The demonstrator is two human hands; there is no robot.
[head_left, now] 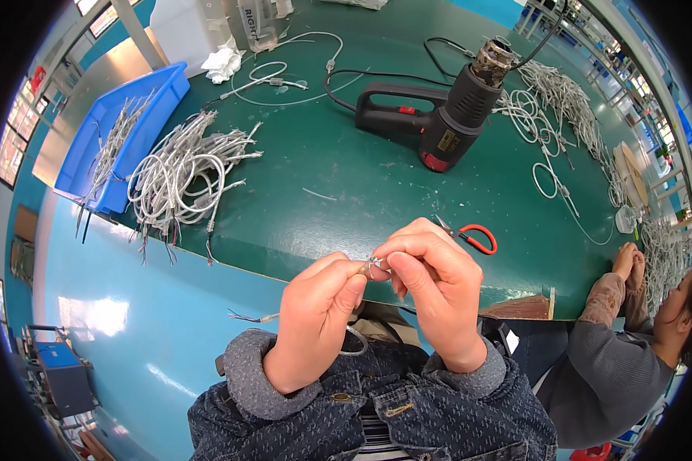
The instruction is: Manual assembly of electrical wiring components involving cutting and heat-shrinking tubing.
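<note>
Both hands pinch 1 thin grey cable end, just off the near edge of the dark green worktop (346,192).

The left hand (319,307) and right hand (430,284) each have thumb and forefinger closed on the thin grey cable with bared wire tips (375,266). Judged from the grip, holding close to the tips and keeping the strands taut would steady the work. The cable loops down over the lap, its other end showing coloured strands. A bundle of 1 kind of grey cables (181,173) lies at the worktop's left edge, red-handled snips (473,237) near the near edge.

table (346,192): matt green mat | tray (169,84): glossy blue plastic | sleeves (284,384): denim cloth
</note>
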